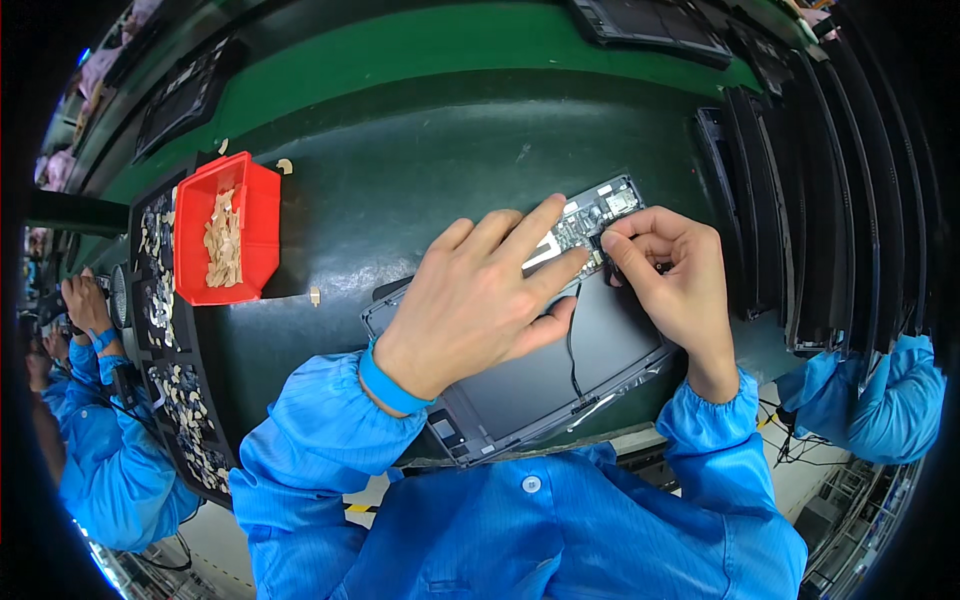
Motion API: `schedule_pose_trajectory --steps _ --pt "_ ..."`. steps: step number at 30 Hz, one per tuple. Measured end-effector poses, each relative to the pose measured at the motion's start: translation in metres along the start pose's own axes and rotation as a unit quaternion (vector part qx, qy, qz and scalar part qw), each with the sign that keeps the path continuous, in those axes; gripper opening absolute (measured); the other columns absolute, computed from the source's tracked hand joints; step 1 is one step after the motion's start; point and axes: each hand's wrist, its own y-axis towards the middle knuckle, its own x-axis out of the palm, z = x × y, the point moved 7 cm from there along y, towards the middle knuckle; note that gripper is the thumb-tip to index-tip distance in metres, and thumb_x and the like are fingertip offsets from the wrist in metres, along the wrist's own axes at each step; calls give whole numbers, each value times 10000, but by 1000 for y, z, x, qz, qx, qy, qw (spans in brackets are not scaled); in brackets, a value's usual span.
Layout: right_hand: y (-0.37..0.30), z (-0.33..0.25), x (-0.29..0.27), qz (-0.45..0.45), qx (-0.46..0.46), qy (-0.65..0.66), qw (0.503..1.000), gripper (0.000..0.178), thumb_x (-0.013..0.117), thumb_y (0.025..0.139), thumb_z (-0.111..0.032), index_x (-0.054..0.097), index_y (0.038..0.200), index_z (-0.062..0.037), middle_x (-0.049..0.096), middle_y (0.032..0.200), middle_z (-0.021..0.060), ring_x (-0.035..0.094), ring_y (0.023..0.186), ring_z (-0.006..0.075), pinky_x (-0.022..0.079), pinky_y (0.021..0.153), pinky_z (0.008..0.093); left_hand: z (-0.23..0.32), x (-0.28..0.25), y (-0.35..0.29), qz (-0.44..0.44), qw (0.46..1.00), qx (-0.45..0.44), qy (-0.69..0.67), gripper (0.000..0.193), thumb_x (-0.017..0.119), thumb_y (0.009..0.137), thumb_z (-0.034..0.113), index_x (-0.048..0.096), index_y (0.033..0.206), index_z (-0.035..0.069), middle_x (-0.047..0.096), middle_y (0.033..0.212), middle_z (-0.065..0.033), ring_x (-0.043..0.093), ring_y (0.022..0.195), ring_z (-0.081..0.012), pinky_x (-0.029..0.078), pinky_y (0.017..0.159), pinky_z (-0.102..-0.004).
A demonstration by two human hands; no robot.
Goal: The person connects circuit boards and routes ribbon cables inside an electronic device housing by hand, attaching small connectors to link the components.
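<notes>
A flat, grey tablet-like device casing (520, 360) lies slanted on the bench in front of me, with its circuit board (590, 215) exposed along the far end. Across it stretches my left hand (485, 290), fingers spread, the fingertips resting on or just over the board; a blue band circles that wrist. At the board's right side my right hand (675, 265) is closed in a pinch, thumb against forefinger. Whatever sits between those fingertips is too small and too covered to name. A thin black cable (573, 350) runs down the casing from near the board to its near edge.
Left of the device stands a red bin (262, 230) holding small tan pieces, beside a black compartment tray (185, 400) of small parts. Dark panels (800, 200) stand upright in a row at right. Other devices (655, 28) lie on the far green strip. Co-workers' blue sleeves (120, 480) show at both sides.
</notes>
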Motion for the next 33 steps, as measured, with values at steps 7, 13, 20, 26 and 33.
schedule_pose_trajectory --steps 7,13,20,26,33 --pt "1 -2 3 3 -18 -16 1000 122 705 935 -64 707 935 58 704 653 48 593 577 40 438 548 208 -3 -1 -1 -5 1000 -2 -3 379 788 779 292 775 1144 192 622 1379 -122 660 1023 -255 547 813 -372" --pt "1 0 7 -21 -4 1 1000 118 696 939 -60 704 950 58 703 661 53 596 580 40 436 548 204 -4 -4 -2 -18 1000 -8 -5 377 788 777 288 771 1140 187 619 1376 -121 656 1011 -255 545 814 -370" --pt "2 1 9 -32 -11 -2 999 121 688 948 -59 698 956 61 702 664 60 600 581 45 443 558 207 -5 -4 -3 -19 1000 -6 -3 383 788 782 282 760 1149 177 614 1373 -118 649 988 -256 540 810 -370" --pt "1 5 10 -29 -11 10 999 125 688 946 -59 700 964 64 692 652 59 601 584 48 443 561 210 -4 -3 -3 -14 1000 -5 -4 370 786 788 282 765 1143 178 616 1368 -116 648 991 -258 540 812 -371" --pt "0 4 11 -21 -13 -10 1000 122 692 940 -51 706 966 67 692 653 62 597 584 51 445 562 218 -4 -2 -5 -13 1000 0 -3 360 784 798 285 771 1143 184 619 1363 -123 650 982 -260 541 815 -373"
